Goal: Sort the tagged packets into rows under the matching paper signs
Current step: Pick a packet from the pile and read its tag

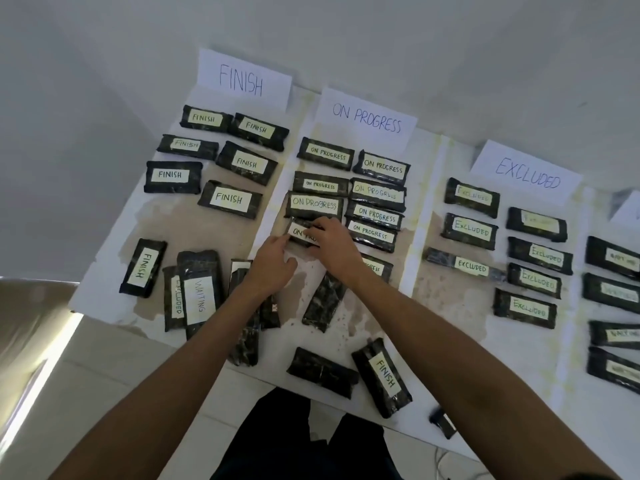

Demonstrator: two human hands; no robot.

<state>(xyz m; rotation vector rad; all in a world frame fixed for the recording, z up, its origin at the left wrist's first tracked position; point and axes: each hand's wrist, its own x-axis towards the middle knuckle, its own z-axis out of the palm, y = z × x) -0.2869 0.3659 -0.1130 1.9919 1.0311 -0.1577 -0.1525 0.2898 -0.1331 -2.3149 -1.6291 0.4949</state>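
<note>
Three paper signs lean on the wall: FINISH [242, 79], ON PROGRESS [367, 118], EXCLUDED [526, 176]. Dark packets with pale tags lie in rows below each. My left hand [272, 263] and my right hand [334, 247] both grip an ON PROGRESS packet [298, 232] at the bottom of the left ON PROGRESS column, just under another ON PROGRESS packet [313, 206]. My right hand covers half of its tag. Another ON PROGRESS packet [377, 266] is partly hidden behind my right wrist.
Unsorted packets lie near the front edge: FINISH [142, 268], EXCLUDED [175, 297], WAITING [199, 296], FINISH [382, 375], and face-down ones [323, 372], [323, 301]. A fourth column with faint tags [613, 258] runs at the right. A small dark object [442, 422] sits by the table edge.
</note>
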